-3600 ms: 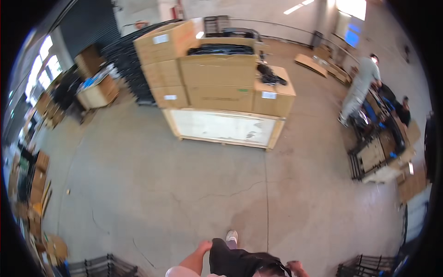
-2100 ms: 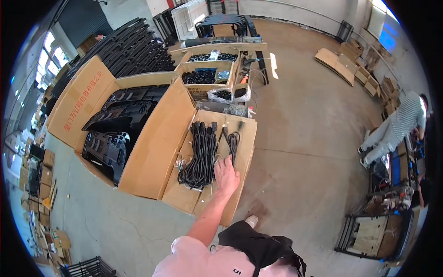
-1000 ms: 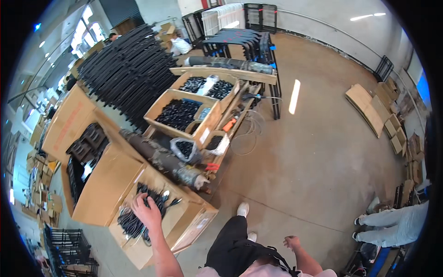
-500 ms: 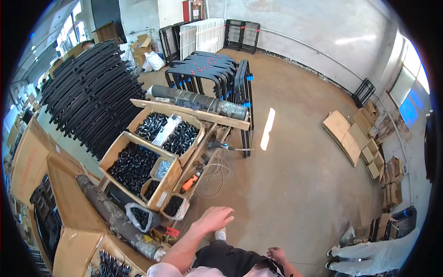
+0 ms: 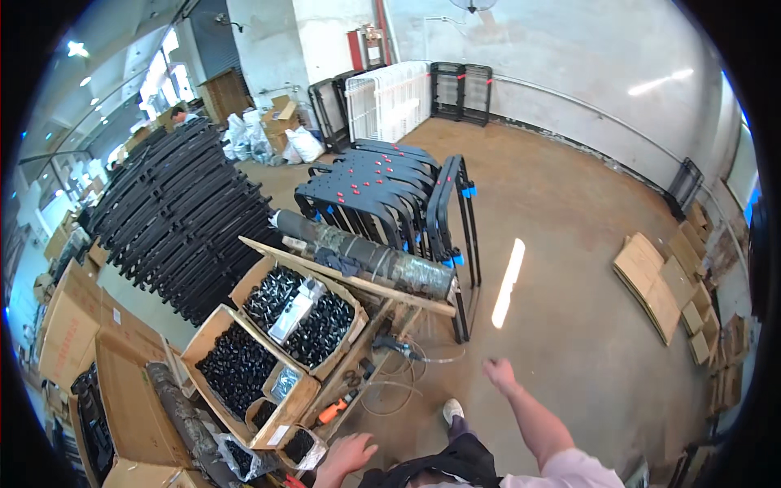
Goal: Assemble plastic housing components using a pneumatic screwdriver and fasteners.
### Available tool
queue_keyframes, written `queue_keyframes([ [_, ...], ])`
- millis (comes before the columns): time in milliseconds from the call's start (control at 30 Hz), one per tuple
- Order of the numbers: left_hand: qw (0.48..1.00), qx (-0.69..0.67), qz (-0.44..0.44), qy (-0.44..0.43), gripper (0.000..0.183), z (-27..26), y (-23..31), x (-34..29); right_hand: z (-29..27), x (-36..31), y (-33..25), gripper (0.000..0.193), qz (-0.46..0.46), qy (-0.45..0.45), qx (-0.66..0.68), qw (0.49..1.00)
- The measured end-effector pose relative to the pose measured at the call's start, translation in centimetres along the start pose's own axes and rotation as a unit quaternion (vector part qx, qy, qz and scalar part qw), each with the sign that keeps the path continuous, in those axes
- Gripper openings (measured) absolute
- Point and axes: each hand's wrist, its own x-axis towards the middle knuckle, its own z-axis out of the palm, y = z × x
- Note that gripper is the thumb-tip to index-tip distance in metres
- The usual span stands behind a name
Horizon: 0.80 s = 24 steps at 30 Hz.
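Observation:
My left hand (image 5: 351,454) is open, fingers stretched and thumb side up, low in the view. It hovers beside a small bag-lined box of black parts (image 5: 299,444) and appears to hold nothing. Out ahead over the floor, my right hand (image 5: 500,375) has its fingers curled closed, with nothing visible in them. Left of my hands is a workbench with a wooden box of black plastic caps (image 5: 237,363) and another box of dark bolts (image 5: 325,332). An orange-handled tool (image 5: 334,409) and a power tool with a hose (image 5: 397,346) lie along the bench edge.
Bent black metal frames (image 5: 370,183) stand past the bench, beside a wrapped roll (image 5: 366,256) behind a wooden board. A tall stack of black frames (image 5: 175,215) rises at left. Flattened cardboard (image 5: 648,281) lies at right. White racks (image 5: 386,106) lean by the far wall.
My right hand has swung forward and up over the floor, while my left has dropped back toward the bench. The view has shifted, and a foot now shows further ahead.

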Motion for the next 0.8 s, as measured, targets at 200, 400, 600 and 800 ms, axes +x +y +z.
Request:
queue_keyframes([
  [200, 0.952, -0.128, -0.261, 0.1, 0.048, 0.4, 4.8, 0.5, -5.6, 23.6, -21.1, 0.048, -0.2, 0.075, 0.114, 0.97],
  [400, 0.931, -0.159, -0.324, 0.059, 0.048, 0.0, 11.8, 3.9, -6.0, 34.9, -31.0, 0.054, -0.261, 0.0, 0.171, 0.95],
  [600, 0.938, -0.144, -0.302, 0.095, 0.049, -3.6, 13.3, 10.1, -7.9, 35.7, -32.0, 0.051, -0.204, -0.029, -0.002, 0.979],
  [800, 0.964, -0.131, -0.178, 0.146, 0.046, -7.6, 13.7, 18.0, -15.6, 34.3, -26.8, 0.051, -0.183, 0.066, 0.05, 0.98],
])
